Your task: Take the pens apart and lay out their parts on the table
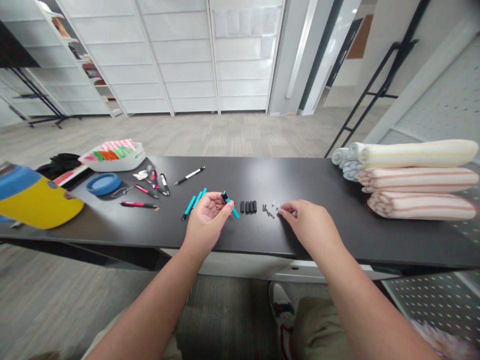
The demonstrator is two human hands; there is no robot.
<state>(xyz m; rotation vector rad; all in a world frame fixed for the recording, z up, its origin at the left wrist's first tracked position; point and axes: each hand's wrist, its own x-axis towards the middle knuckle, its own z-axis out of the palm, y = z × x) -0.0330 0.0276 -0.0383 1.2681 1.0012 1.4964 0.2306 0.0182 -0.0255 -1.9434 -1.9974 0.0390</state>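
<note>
Between the thumb and fingers of my left hand point(204, 216) is a teal-and-black pen point(231, 206), tilted over the dark table. My right hand point(310, 220) has its thumb and fingertips pinched together at the tabletop, beside some small clear pieces point(275, 205); whatever they hold is too small to make out. Several short black tubes point(248, 206) stand in a row just right of the pen. Tiny dark parts point(267, 210) lie between those tubes and my right fingertips. More teal pens point(189, 206) rest at the left, partly behind my left hand.
Red, black and white pens point(146, 191) lie scattered on the left of the table point(258, 172), near a blue round dish point(103, 184). A white basket point(129, 161) with colourful items sits behind, a yellow-and-blue object point(45, 200) at far left. Rolled striped cloths point(420, 177) are stacked at right.
</note>
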